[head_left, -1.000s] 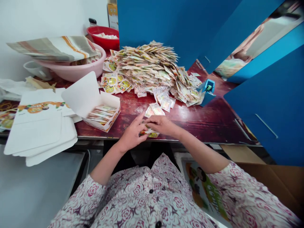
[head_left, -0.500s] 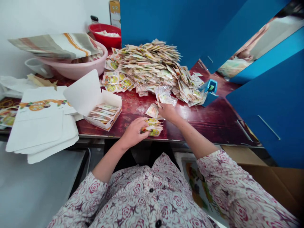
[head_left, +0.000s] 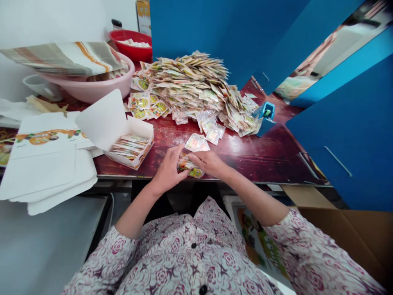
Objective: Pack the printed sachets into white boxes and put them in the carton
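Note:
A small stack of printed sachets (head_left: 194,171) lies near the table's front edge, between my two hands. My left hand (head_left: 169,170) is curled round its left side, thumb at the front. From the right, my right hand (head_left: 211,163) closes over the stack's top and right side, hiding part of it. Just beyond them rest a few loose sachets (head_left: 196,142) on the dark red table. Behind these rises a large heap of sachets (head_left: 190,84). To the left stands an open white box (head_left: 136,163) with a row of sachets inside.
Flat white cartons (head_left: 46,172) overhang the table's left front edge. A pink basin (head_left: 89,88) with folded sheets on top and a red basin (head_left: 132,47) stand behind. A blue tape dispenser (head_left: 265,119) sits right of the heap. Blue panels (head_left: 215,28) border the back and right.
My right hand has come back from the loose sachets to the stack beside my left hand. The loose sachets lie shifted, and the view has moved slightly.

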A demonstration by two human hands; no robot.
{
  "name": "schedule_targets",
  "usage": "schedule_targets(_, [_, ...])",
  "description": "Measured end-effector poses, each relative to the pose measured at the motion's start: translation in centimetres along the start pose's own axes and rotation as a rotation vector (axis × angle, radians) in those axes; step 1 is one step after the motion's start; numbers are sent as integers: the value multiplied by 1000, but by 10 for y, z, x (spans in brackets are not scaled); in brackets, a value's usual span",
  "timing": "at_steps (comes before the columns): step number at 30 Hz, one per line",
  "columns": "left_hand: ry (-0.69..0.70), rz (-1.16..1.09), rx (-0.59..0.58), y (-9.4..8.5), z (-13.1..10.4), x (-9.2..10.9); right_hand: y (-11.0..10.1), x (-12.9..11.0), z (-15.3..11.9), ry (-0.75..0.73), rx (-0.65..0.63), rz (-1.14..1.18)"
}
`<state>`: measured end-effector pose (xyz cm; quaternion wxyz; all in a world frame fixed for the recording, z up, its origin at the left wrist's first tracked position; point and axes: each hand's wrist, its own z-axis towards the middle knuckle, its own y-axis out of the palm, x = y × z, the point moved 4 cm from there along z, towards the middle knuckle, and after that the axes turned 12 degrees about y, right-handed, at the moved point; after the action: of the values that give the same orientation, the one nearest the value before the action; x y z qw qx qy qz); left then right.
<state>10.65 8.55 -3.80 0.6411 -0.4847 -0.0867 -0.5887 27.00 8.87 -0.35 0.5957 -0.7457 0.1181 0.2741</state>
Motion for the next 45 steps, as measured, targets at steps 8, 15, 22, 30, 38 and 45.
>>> schedule_targets(8, [17, -78, -260, 4, 11, 5, -36, 41, 19, 467, 228, -297])
schedule_targets(15, [53, -63, -221, 4, 10, 7, -23, 29, 41, 580, 253, -576])
schedule_targets(22, [23, -48, -245, 4, 9, 6, -20, 30, 69, 486, 227, -66])
schedule_targets(30, [-103, -99, -197, 4, 6, 4, -40, 18, 34, 121, -40, 67])
schedule_targets(38, [11, -11, -76, 5, 7, 0, -14, 13, 19, 75, -120, 182])
schedule_targets(45, [-43, -28, -158, 6, 9, 3, 2, 21, 29, 210, 112, 630])
